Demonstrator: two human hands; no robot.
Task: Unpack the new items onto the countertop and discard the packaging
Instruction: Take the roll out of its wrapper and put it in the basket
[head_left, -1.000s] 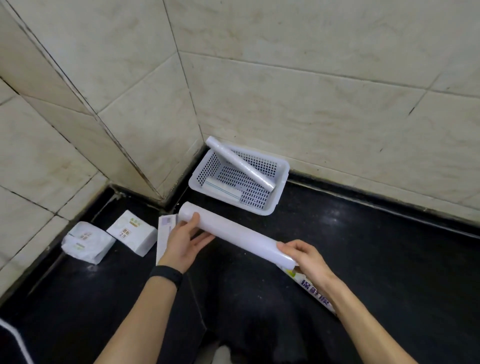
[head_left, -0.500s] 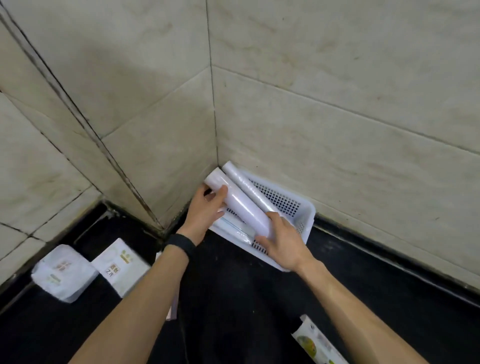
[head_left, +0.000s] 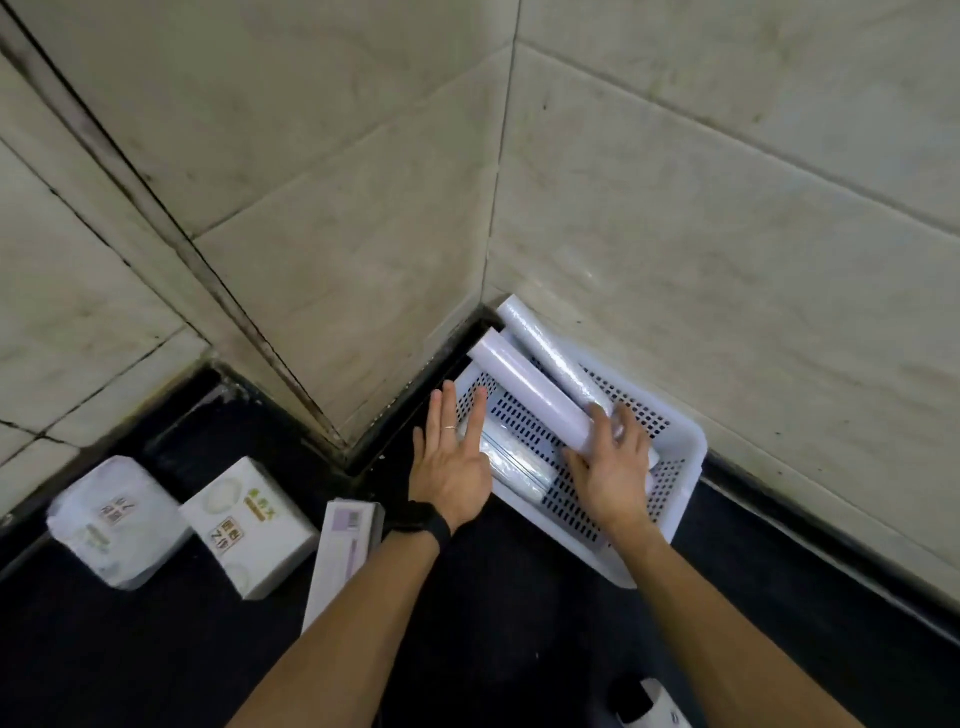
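A white perforated basket (head_left: 680, 467) sits in the tiled corner on the black countertop (head_left: 493, 613). Two white rolls lean across it: a smooth roll (head_left: 524, 382) in front and a glossy wrapped roll (head_left: 550, 348) behind, both with their upper ends over the basket's back corner. My right hand (head_left: 610, 467) wraps the lower end of the smooth roll. With flat, spread fingers, my left hand (head_left: 451, 460) hovers at the basket's left rim and holds nothing. A flat clear packet (head_left: 511, 462) lies on the basket floor between my hands.
Two white tissue packs (head_left: 117, 519) (head_left: 249, 525) and a long purple-and-white box (head_left: 343, 556) lie on the counter at the left. A dark and white object (head_left: 647, 704) shows at the bottom edge. Tiled walls close the corner behind the basket.
Both hands carried the smooth roll from above the counter into the basket. My left hand has let go and drawn back with its fingers spread. The camera has moved closer to the corner.
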